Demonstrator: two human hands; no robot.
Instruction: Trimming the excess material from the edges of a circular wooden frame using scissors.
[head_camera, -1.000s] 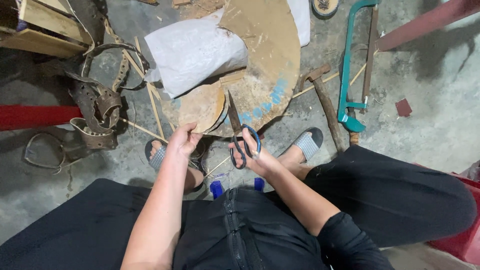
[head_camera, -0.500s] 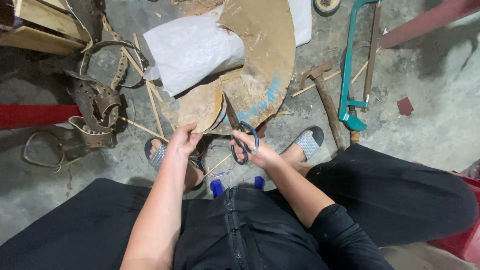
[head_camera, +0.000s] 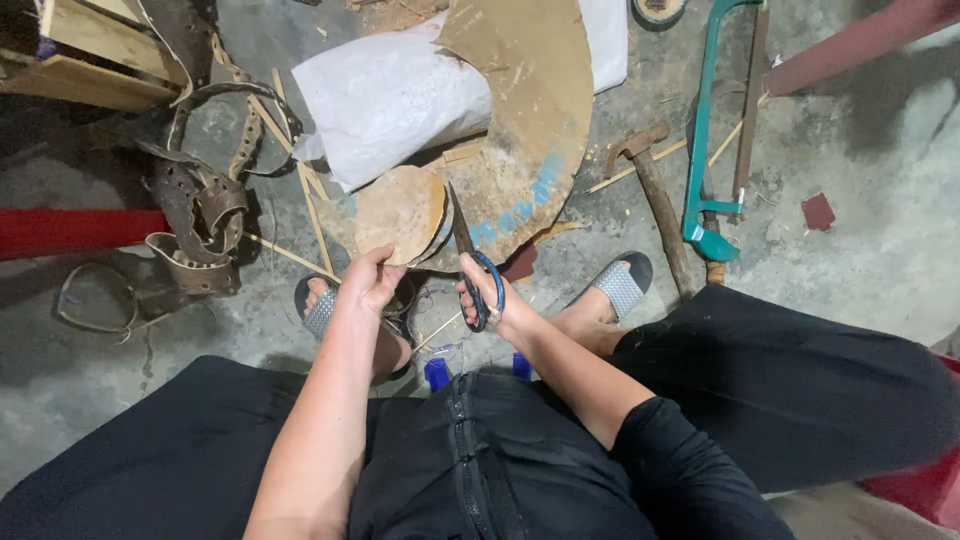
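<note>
We cannot see where the scissors (head_camera: 470, 262) meet the round brown piece (head_camera: 400, 212): their blade tip slips behind its edge. Our right hand (head_camera: 497, 300) covers most of the blue handle loops. Below the scissors, our left foot's sandal (head_camera: 322, 306) lies half hidden under our left hand (head_camera: 370, 285) and forearm. Above the scissors, the large brown sheet (head_camera: 535, 100) and the white sack (head_camera: 400, 95) run off the top edge. Right of them, the green hacksaw (head_camera: 700, 150) is cut off there too.
</note>
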